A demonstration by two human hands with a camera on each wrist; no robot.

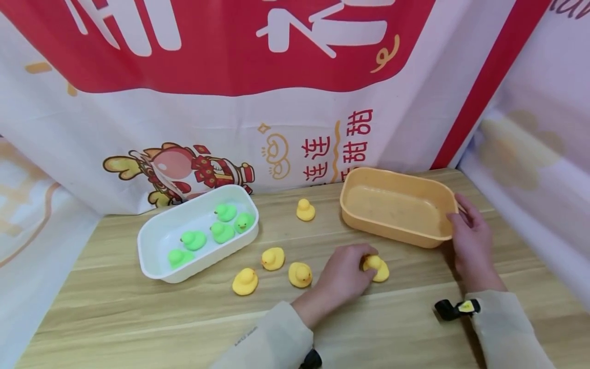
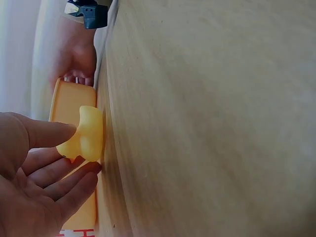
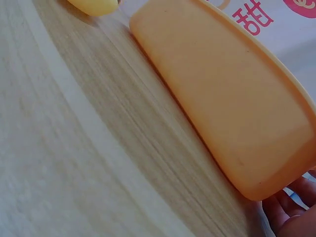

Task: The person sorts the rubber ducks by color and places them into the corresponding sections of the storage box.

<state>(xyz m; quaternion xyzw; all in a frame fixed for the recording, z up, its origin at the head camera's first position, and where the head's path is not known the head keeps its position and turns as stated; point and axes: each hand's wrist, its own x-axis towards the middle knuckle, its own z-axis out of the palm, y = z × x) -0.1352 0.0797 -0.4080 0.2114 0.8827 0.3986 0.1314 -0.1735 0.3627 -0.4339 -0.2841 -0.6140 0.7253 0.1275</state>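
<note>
Gripping orange tub (image 1: 396,205), ducks (image 1: 223,232) in another (image 1: 160,247)

A wood-grain table (image 1: 161,318) is screened on three sides, booth-like, by printed cloth (image 1: 221,115). The wider room is hidden.

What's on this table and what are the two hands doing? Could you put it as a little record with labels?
Left-hand grip: thumb and fingers around one yellow duck
Right-hand grip: holding the right end of the orange tub
Loose yellow ducks: four, on the wooden table
Green ducks: five, inside the white tub
Backdrop: printed cloth behind the tubs
</note>
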